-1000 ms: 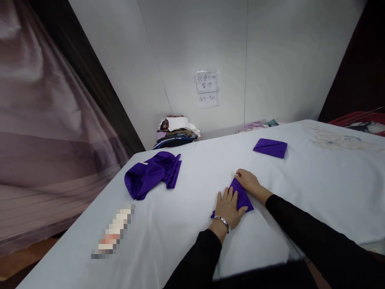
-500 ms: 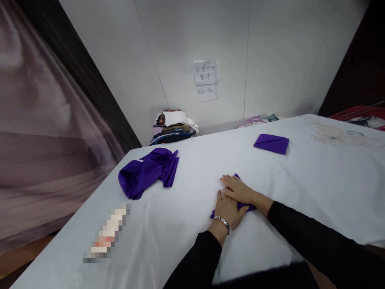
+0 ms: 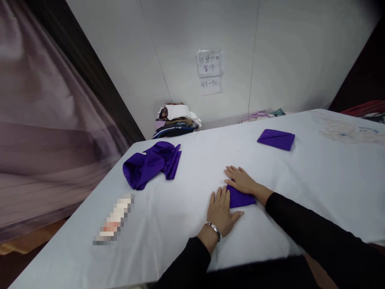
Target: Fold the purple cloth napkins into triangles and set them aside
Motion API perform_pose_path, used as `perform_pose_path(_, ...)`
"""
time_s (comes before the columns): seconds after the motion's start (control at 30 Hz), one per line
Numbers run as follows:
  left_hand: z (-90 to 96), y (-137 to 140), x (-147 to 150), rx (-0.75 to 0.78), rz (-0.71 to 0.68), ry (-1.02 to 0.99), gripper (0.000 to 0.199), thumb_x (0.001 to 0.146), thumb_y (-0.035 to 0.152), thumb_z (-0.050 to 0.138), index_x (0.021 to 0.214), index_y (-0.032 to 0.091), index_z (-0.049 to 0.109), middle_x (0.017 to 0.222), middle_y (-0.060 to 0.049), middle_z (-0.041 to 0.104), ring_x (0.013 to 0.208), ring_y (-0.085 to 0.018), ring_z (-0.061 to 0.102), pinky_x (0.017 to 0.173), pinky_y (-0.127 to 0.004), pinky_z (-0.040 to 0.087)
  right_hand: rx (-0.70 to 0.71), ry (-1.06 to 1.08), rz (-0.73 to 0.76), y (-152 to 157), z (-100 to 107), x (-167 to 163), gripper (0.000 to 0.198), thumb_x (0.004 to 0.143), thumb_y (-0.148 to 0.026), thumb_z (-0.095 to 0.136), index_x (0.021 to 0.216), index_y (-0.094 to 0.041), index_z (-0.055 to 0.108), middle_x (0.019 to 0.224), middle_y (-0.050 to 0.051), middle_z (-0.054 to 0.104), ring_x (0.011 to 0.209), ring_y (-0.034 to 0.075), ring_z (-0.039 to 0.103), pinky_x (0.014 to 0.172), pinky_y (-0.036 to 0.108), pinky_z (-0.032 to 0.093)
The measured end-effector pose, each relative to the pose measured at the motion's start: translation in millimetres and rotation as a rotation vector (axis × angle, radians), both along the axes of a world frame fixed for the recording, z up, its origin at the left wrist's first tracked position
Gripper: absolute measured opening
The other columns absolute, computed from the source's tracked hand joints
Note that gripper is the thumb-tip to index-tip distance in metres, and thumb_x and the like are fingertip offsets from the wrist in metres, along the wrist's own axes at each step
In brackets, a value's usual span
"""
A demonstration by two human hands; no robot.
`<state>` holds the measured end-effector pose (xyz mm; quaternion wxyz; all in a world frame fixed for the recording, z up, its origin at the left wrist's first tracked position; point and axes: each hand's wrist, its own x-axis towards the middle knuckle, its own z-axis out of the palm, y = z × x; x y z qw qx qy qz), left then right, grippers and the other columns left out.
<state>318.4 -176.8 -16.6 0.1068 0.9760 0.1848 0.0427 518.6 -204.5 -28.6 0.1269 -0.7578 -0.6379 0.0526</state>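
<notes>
A folded purple cloth napkin (image 3: 240, 197) lies on the white-covered table (image 3: 186, 224) in front of me. My right hand (image 3: 240, 180) is flat across its far edge, fingers stretched out to the left. At its left side rests my left hand (image 3: 221, 208), palm down with the thumb spread, a bracelet on the wrist; the fingers touch the napkin's left edge and hide part of it. Neither hand grasps anything. Farther back to the right sits another napkin (image 3: 276, 139), folded into a flat rectangle. On the left is a loose heap of purple cloth (image 3: 152, 164).
A pixelated, blurred-out object (image 3: 116, 220) lies near the table's left edge. Behind the table stands a stack of folded clothes (image 3: 176, 120), with more fabric (image 3: 258, 116) to its right. Handwritten paper signs (image 3: 209, 64) hang on the wall. A curtain (image 3: 45, 120) hangs at left.
My left hand has slid left and toward me, off the right hand, uncovering more of the napkin. My right hand stays flat at its far edge. The view has shifted slightly.
</notes>
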Motion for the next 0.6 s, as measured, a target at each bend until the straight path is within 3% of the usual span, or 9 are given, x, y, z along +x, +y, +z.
perform_pose_path(0.37,9.7,2.3,-84.0,0.007,0.102,0.093,0.076,0.084,0.063,0.027,0.139,0.012,0.024,0.147,-0.012,0.022,0.136,-0.023,0.013,0.110,-0.047,0.014,-0.009,-0.017,-0.011,1.2,-4.6,1.7,0.063,0.086,-0.062,0.023,0.134,-0.025,0.038,0.145,0.008,0.031,0.133,0.026,0.020,0.106,0.048,0.016)
perform_pose_path(0.5,26.8,1.4,-69.1,0.005,0.225,0.072,0.075,0.085,0.062,0.025,0.138,0.008,0.026,0.146,-0.015,0.023,0.136,-0.025,0.014,0.109,-0.047,0.014,-0.018,-0.035,-0.012,1.7,-5.4,1.8,0.064,0.086,-0.061,0.022,0.135,-0.022,0.038,0.145,0.009,0.030,0.133,0.027,0.020,0.105,0.049,0.017)
perform_pose_path(0.6,34.5,-10.3,-30.6,0.041,0.129,-0.034,0.076,0.084,0.063,0.027,0.139,0.011,0.023,0.148,-0.013,0.020,0.137,-0.024,0.010,0.111,-0.046,0.009,-0.011,-0.051,-0.011,1.3,-6.6,2.6,0.061,0.087,-0.059,0.024,0.134,-0.023,0.038,0.144,0.009,0.031,0.133,0.026,0.020,0.105,0.049,0.018)
